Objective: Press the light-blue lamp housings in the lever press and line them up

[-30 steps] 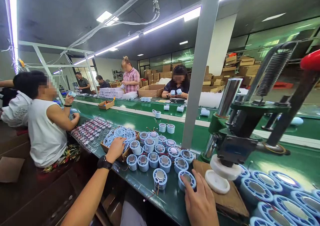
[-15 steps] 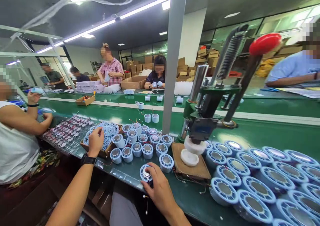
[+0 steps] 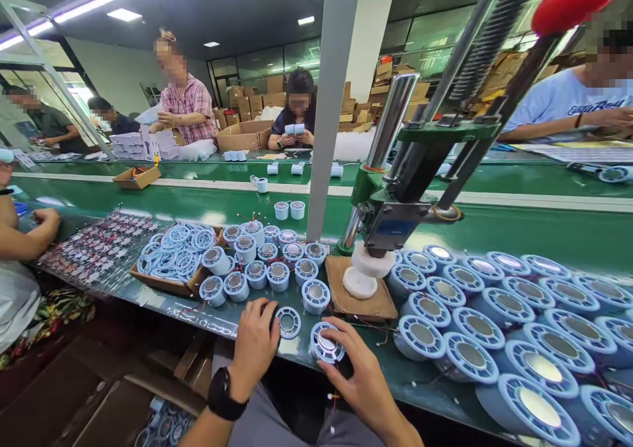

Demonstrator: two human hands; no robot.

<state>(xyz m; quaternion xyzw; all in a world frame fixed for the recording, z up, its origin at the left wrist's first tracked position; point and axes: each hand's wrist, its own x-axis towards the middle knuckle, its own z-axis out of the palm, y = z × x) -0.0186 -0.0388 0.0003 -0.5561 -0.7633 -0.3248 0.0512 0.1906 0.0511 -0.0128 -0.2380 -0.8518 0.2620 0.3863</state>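
At the bench edge [image 3: 198, 312], one ring [image 3: 289, 310] in the left hand [image 3: 256, 337], one cup [image 3: 322, 350] in the right hand [image 3: 360, 376], both hands closed.

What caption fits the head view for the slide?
Left hand holding a blue ring, right hand gripping a round blue unit, near the red-handled press.

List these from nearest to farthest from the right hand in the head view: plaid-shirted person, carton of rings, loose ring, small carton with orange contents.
From the right hand:
1. Loose ring, at left fingertips
2. Carton of rings, left, on bench
3. Small carton, farther back left
4. Plaid-shirted person, behind the bench
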